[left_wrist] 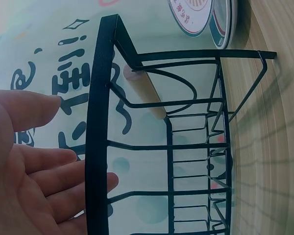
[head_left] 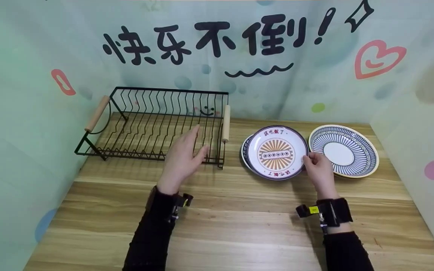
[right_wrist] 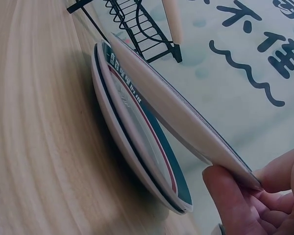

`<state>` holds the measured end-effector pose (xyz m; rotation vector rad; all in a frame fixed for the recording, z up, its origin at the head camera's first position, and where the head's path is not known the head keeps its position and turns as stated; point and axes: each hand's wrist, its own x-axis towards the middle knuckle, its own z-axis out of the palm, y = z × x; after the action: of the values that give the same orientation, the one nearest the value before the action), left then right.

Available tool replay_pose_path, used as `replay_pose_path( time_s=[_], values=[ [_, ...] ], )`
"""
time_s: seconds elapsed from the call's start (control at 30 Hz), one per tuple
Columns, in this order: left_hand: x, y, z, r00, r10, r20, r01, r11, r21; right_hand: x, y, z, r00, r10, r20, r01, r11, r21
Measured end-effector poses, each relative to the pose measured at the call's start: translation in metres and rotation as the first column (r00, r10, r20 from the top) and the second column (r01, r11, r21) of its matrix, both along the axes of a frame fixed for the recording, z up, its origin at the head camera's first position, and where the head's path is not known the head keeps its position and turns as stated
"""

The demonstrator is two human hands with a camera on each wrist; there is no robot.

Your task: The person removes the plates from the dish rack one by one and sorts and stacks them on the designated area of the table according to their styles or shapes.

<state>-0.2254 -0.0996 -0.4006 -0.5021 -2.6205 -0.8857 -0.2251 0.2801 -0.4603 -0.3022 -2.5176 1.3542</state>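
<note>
In the head view my right hand [head_left: 320,171] pinches the right rim of a white plate [head_left: 276,153] with a dark edge and an orange ray pattern. The right wrist view has this plate tilted, its near side lifted off a stack of plates [right_wrist: 132,142] with a dark green rim. My left hand [head_left: 183,158], fingers extended and thumb apart, is over the front right part of a black wire dish rack [head_left: 156,91]. The left wrist view has the fingers beside the rack's front bar [left_wrist: 98,122], holding nothing; whether they touch it is unclear.
A blue-patterned oval dish [head_left: 343,150] lies right of the stack. Wooden handles [head_left: 226,123] are on both ends of the rack. Behind the wooden table [head_left: 232,233] hangs a printed cloth backdrop [head_left: 202,75], and fabric walls rise on both sides.
</note>
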Motion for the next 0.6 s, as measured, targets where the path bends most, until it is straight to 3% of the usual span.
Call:
replay_pose_path(
  time_s=[0.6],
  values=[
    [-0.0028, -0.0048, -0.0010, 1.000, -0.014, -0.019, 0.014, 1.000, 0.021, -0.0017, 0.0068, -0.0044, 0.996, 0.044, 0.073, -0.042, 0.999, -0.033]
  ],
)
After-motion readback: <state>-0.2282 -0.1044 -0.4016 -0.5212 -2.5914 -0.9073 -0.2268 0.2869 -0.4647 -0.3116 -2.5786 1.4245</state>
